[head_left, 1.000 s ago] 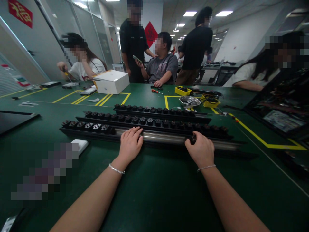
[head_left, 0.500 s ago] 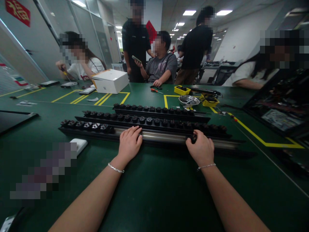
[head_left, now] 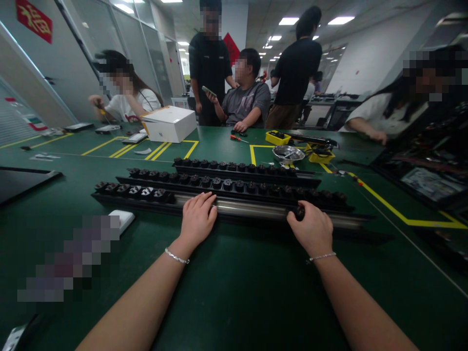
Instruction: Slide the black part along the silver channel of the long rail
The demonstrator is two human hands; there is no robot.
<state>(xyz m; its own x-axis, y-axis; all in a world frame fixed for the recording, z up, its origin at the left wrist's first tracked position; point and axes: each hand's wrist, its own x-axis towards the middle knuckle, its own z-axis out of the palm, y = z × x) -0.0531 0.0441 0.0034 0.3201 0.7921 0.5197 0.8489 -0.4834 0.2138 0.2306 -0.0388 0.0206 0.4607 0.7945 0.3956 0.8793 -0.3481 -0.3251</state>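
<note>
Right hand (head_left: 311,229) is curled around a small black socket module (head_left: 300,212), thumb and fingers closed on it, pressing it onto the bare metal stretch of the near rail (head_left: 252,208). The module sits at the fingertips, on the rail's top face, right of centre. Left hand (head_left: 197,218) lies flat, palm down, fingers spread loosely and resting on the same rail's metal section; it holds nothing. Between the two hands the rail channel is bare. To the left of the left hand, the same rail carries a short row of fitted modules (head_left: 133,191). Just behind it, parallel, lie a second rail (head_left: 234,185) and a third rail (head_left: 241,168), both lined with black modules along most of their length. All three sit on the green table (head_left: 234,292) marked with yellow tape lines. A white box (head_left: 170,124) stands further back left, a metal bowl (head_left: 288,154) and yellow trays (head_left: 278,137) back right. Other people sit and stand along the far edge.
</note>
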